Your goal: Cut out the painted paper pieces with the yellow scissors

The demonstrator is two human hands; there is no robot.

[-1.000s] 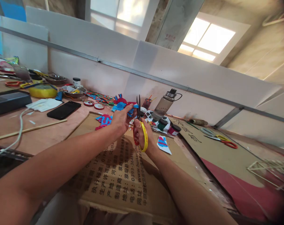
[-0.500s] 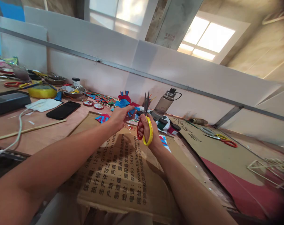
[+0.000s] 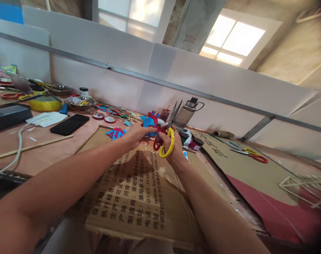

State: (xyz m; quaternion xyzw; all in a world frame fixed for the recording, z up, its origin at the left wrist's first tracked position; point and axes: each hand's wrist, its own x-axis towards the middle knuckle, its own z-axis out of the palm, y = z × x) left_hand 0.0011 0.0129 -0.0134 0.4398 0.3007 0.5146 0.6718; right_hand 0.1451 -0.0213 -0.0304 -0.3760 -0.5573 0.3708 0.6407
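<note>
Between the fingers of my left hand [image 3: 139,135] is a red and blue painted cutout [image 3: 149,121], held above the far end of the cardboard sheet [image 3: 123,197]. My right hand [image 3: 174,143] grips a pair of scissors [image 3: 171,120] with one yellow and one red handle loop; the blades point up and stand slightly apart. The fingertips of both hands meet at the cutout's right edge. A second red and blue piece [image 3: 116,133] lies on the cardboard, left of my left hand.
Behind my hands stand a water bottle [image 3: 187,113] and paint jars [image 3: 196,143]. A phone [image 3: 69,124], a wooden strip [image 3: 33,147] and a white cable [image 3: 20,137] lie left. Another pair of scissors [image 3: 251,154] and a stick frame [image 3: 303,188] are on the right.
My right hand has come in to the cutout, and the scissor blades have tilted right and spread apart. The cutout has turned in my left hand and shifted right.
</note>
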